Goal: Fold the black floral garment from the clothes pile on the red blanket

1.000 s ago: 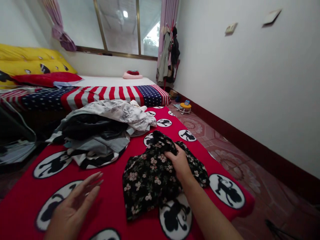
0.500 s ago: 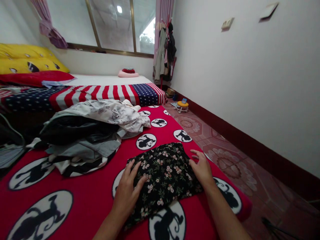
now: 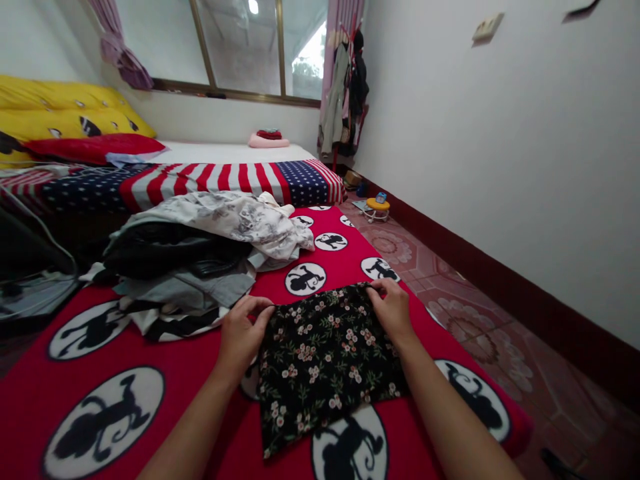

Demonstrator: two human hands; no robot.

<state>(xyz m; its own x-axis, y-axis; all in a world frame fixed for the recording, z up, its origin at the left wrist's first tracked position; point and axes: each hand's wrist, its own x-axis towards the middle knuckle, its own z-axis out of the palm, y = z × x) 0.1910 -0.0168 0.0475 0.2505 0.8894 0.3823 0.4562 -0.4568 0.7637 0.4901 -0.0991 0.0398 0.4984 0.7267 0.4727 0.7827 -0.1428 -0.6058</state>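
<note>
Looking down from the head camera, two bare forearms reach from the bottom edge toward a black floral cloth [image 3: 325,357] lying flat in the lower middle of the frame, on a red blanket [image 3: 190,373] printed with black monkeys in white circles.

Left hand [image 3: 243,330], at the cloth's far left corner, has its fingers curled round the edge, pinching the fabric. Right hand [image 3: 393,310], at the far right corner, does the same, thumb and fingers closed on the hem. Both grips are clenched on the cloth, and the far edge runs nearly straight between them.

Left of centre, just beyond the left hand, sits a loose clothes pile [image 3: 200,250] in grey, black and pale print. Behind it, across the upper middle, lies a stars-and-stripes cover [image 3: 230,180], with yellow pillows [image 3: 60,117] in the upper left. A window [image 3: 240,47] fills the top centre, and a tiled floor [image 3: 465,313] runs along the right.

To fold well from here, it seems best to keep both corners level, hold the edge taut, and bring it evenly toward the near hem so the sides line up without creases.
</note>
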